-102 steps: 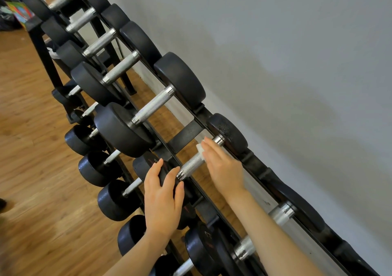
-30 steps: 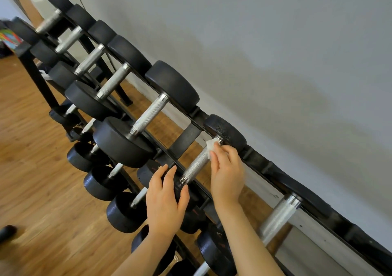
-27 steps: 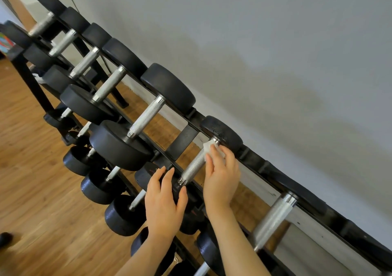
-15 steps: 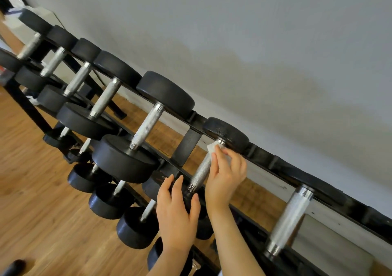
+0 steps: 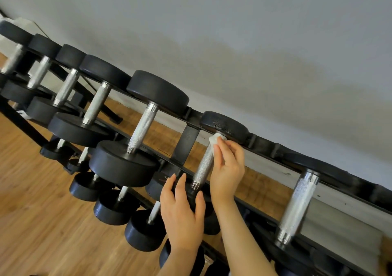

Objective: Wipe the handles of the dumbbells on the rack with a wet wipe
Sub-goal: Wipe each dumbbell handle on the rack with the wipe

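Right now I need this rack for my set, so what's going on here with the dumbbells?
A person is cleaning the dumbbell handles. Their right hand presses a white wet wipe against the far end of one knurled handle on the top tier of the rack, next to the dumbbell's rear black head. Their left hand rests with straight fingers on that dumbbell's front head, steadying it. The neighbouring dumbbells sit untouched in their cradles.
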